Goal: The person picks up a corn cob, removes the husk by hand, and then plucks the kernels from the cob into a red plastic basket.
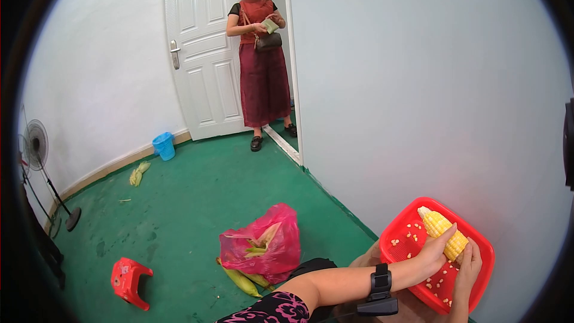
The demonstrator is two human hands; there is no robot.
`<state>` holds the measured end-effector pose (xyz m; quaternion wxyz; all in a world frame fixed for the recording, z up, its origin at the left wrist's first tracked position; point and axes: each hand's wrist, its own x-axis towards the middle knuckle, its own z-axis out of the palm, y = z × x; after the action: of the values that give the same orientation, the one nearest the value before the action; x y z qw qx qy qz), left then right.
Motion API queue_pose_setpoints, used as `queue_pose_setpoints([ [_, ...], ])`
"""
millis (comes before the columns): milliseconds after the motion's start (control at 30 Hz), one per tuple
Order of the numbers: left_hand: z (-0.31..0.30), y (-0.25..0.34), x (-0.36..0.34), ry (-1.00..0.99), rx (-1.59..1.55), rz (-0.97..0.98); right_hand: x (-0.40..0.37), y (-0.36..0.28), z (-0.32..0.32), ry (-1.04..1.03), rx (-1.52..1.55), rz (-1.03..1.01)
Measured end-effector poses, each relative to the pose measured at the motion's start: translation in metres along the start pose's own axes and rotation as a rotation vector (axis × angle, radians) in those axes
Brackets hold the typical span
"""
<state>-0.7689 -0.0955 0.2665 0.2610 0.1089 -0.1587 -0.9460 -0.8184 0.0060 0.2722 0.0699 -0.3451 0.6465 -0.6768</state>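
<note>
A partly shelled ear of corn [438, 225] with yellow kernels and a pale bare tip is held at a tilt over a red plastic basket [487, 257]. My left hand [435, 256], with a black band on its wrist, is closed around the ear's middle, thumb on top. Lower down, my right hand [468, 268] grips the other end of the same ear. Several loose kernels [412, 236] lie scattered on the basket's bottom. Part of the ear is hidden behind my fingers.
On the green floor sit a pink plastic bag [263, 245] with husks, unshelled corn ears [242, 281] and a red stool [128, 281]. Farther off are husks [139, 173], a blue bin [163, 146] and a fan [37, 143]. A person [263, 72] stands by the open door [206, 54].
</note>
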Motion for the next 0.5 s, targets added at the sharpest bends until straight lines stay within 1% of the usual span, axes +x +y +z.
queue_pose_setpoints([
  [100, -0.001, 0.000, 0.001, 0.017, 0.007, -0.030, 0.000, 0.001, 0.003, 0.033, -0.018, -0.049],
  [200, -0.001, 0.001, 0.001, 0.019, 0.013, -0.068, -0.001, 0.001, 0.003, 0.091, -0.228, -0.153],
  [300, -0.002, 0.002, 0.001, 0.018, 0.030, -0.126, -0.003, -0.008, 0.001, 0.079, -0.380, -0.128],
  [400, -0.003, 0.003, 0.004, 0.051, 0.061, -0.162, -0.001, -0.008, -0.006, 0.004, -0.432, -0.058],
  [500, 0.002, 0.007, 0.001, 0.085, 0.071, -0.137, 0.002, 0.000, -0.009, 0.064, -0.517, -0.167],
])
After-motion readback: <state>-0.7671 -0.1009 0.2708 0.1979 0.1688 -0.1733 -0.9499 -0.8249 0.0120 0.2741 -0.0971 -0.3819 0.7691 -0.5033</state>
